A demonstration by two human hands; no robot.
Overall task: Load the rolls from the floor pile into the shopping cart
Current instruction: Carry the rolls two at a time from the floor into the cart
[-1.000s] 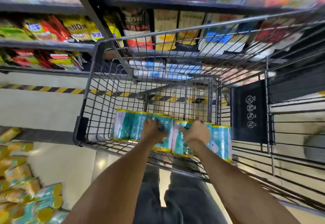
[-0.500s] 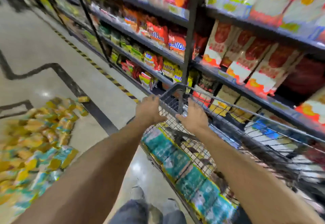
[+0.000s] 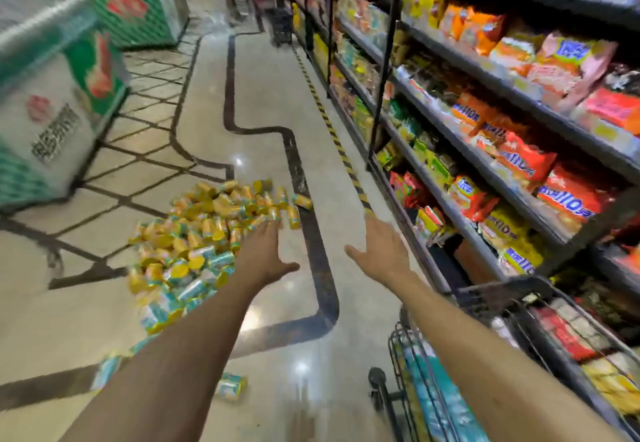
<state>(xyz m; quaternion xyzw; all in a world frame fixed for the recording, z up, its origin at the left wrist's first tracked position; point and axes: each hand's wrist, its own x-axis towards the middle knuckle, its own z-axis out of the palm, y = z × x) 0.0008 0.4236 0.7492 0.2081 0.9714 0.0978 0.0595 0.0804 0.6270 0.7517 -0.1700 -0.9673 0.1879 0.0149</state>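
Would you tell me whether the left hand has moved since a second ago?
Yes: the left hand left the cart, reaching leftward over the floor pile.

both forearms (image 3: 180,355) bare up to frame edge; left hand (image 3: 266,254), right hand (image 3: 381,251) bare too

Glossy floor, film-wrapped rolls, wire cart.

The floor (image 3: 270,102) is polished pale stone or tile, smooth enough to mirror the ceiling lights, with dark inlaid bands. The rolls (image 3: 194,233) wear shiny teal-and-yellow plastic wrap. The cart (image 3: 502,289) is dark metal wire with a matt coating. The shelves (image 3: 383,77) look like dark painted metal, and the bags (image 3: 519,157) on them are glossy printed plastic.
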